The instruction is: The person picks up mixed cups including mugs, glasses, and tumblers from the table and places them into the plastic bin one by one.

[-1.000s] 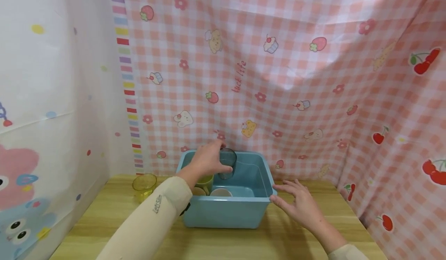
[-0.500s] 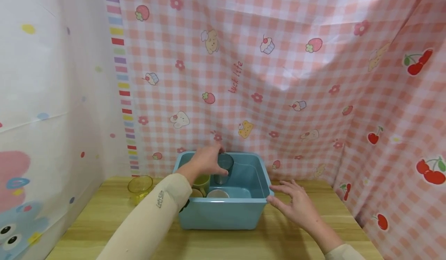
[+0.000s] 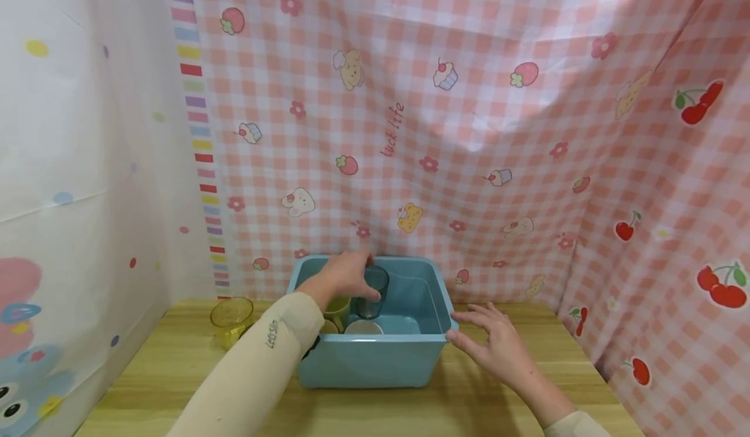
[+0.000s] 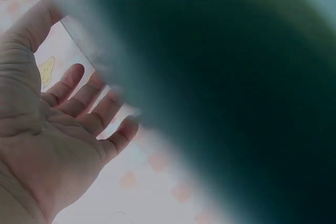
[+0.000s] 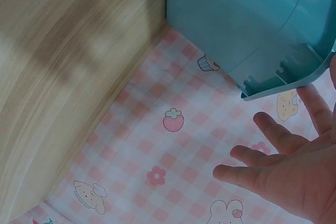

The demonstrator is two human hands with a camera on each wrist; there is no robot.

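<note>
Left hand: The left hand (image 3: 346, 274) is reaching over the left part of the bin (image 3: 375, 362) and is pinching a dark glass (image 3: 375, 294) between thumb and fingers.
Dark glass: It is sitting inside the bin, below the back rim and left of centre; whether its base is touching the floor cannot be told.
Right hand: The right hand (image 3: 495, 342) is spreading its straight fingers, the index fingertip touching the bin's right rim.
Bin contents: A green cup (image 3: 338, 310) is standing near the left wall; a white round item (image 3: 363, 327) is showing partly above the front rim.
Bin position: It is standing near the back edge of the worktop (image 3: 480, 404).
Yellow glass: The yellow glass (image 3: 231, 320) is standing outside, near the worktop's back-left corner.
</note>
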